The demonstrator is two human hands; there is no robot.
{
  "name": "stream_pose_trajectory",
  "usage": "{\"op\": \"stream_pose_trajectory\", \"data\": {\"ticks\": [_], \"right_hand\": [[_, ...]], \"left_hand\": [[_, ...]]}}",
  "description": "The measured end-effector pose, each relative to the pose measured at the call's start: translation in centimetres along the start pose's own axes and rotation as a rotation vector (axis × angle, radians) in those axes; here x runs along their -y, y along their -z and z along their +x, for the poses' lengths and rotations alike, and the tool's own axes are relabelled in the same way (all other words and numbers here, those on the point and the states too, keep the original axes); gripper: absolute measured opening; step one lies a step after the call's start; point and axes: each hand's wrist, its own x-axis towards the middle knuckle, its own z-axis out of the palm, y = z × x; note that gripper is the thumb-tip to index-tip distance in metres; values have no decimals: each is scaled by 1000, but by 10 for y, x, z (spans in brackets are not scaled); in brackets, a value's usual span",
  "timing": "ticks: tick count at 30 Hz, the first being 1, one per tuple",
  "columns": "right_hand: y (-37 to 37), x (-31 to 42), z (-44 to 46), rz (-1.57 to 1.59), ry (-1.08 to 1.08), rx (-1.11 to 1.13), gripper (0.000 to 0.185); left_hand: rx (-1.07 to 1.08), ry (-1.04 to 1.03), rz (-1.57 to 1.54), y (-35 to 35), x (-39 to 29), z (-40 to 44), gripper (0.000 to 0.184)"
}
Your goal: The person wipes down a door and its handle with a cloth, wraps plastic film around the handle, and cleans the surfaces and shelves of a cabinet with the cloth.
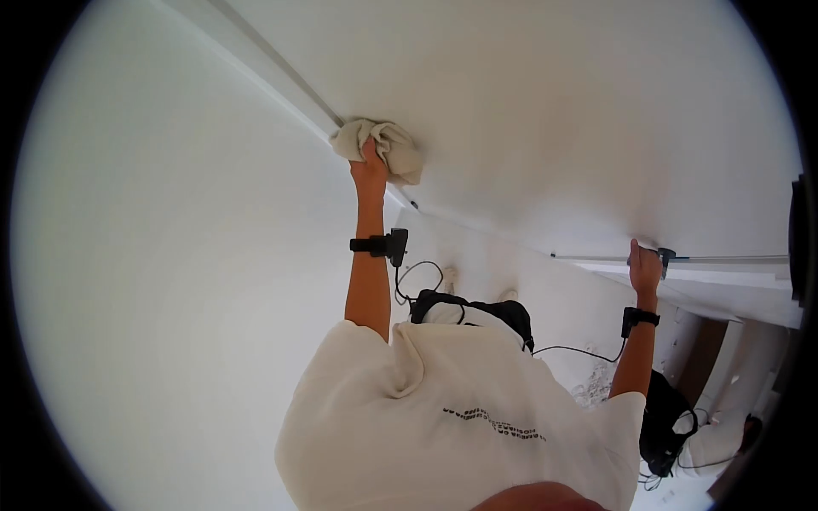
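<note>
My left hand [369,170] is closed on a crumpled beige cloth [396,152]. The cloth lies against a long white ledge or frame edge [281,77], where it meets a broad white panel [528,111]. At the right, my right hand [645,266] is wrapped round a dark handle [666,255] on the edge of the white panel, and the fingers partly hide the handle. Each wrist wears a black strap with a small device and a cable.
A plain white wall [170,255] fills the left side. My shoes [450,277] stand on the pale floor below. At the lower right are a black bag [665,426], loose cables, a brown panel [703,362] and a white rounded object [716,443].
</note>
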Motion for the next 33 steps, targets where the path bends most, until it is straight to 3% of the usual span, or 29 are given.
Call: {"op": "stream_pose_trajectory", "data": {"ticks": [2,3,4,7,10,17,20,25,28,30,33], "right_hand": [[-11,-12,-4,-9,6,-8,57],[-17,-20,-4,-4,13,-14,57],[-22,-32,-8,-70,26,-3,57],[-43,-58,-13,-149,8,11,58],[-44,-56,-11,-65,-73,2,57],[-21,-27,-6,-18,-134,33,57],[-26,-34,-8,-79,-91,-77,59],[-58,-74,-15,-35,-117,-82,60],[-62,-69,-12,-47,-140,-36,57],[-52,-63,-9,-43,-136,-45,59],[-49,-65,-6,-86,-199,38,60]], "left_hand": [[13,-212,39,2,-19,-4,40],[62,-186,-1,2,-43,-7,44],[116,-163,-39,2,-65,-11,50],[-16,-562,282,-10,-108,-23,76],[-53,-744,435,-17,-112,-20,94],[56,-372,259,5,-11,-25,78],[130,-620,496,11,-16,-28,71],[65,-1038,438,0,-94,-6,72],[21,-1166,415,-2,-144,18,73],[117,-904,168,-8,-133,33,61],[-21,-914,19,-3,-75,50,74]]}}
